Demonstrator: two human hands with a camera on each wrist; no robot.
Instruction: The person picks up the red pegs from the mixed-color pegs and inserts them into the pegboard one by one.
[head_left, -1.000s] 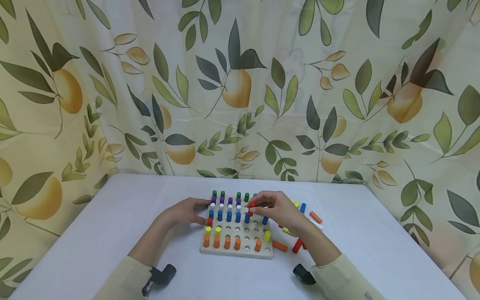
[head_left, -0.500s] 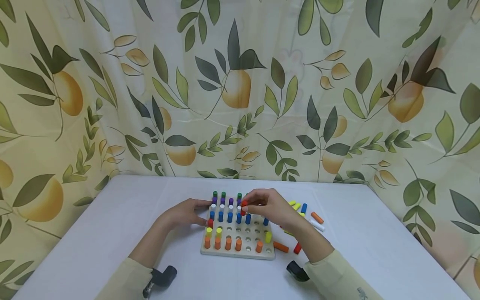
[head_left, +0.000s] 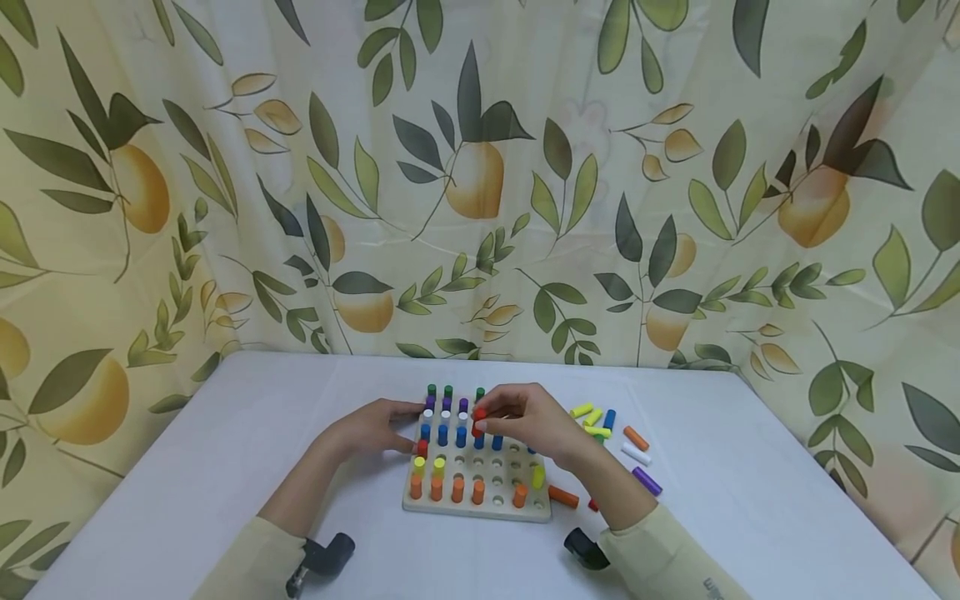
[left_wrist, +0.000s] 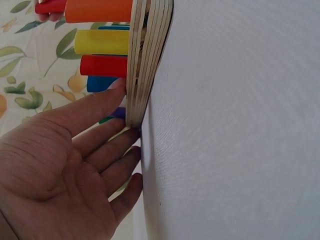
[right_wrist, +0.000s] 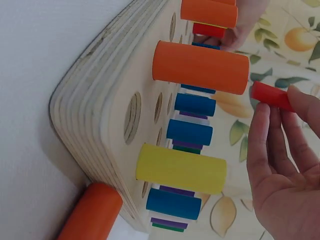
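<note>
A light wooden pegboard (head_left: 487,512) stands on the white table with rows of coloured pegs upright in its holes. My right hand (head_left: 530,421) pinches a red peg (head_left: 478,415) between thumb and fingertips, held above the board over the blue row. In the right wrist view that red peg (right_wrist: 272,95) is apart from the board. My left hand (head_left: 367,429) rests at the board's left side, fingers extended. In the left wrist view its thumb (left_wrist: 95,105) touches the board's edge near a red peg (left_wrist: 102,65) standing in a hole.
Loose pegs lie right of the board: an orange peg (head_left: 563,497) by its corner, a purple peg (head_left: 647,481), a white peg (head_left: 636,453), a blue peg (head_left: 610,419) and several yellow ones. A leaf-and-fruit patterned curtain (head_left: 480,275) hangs behind the table.
My right hand has moved left across the board with the red peg, uncovering more loose pegs on the right. The left hand stays at the board's left edge.
</note>
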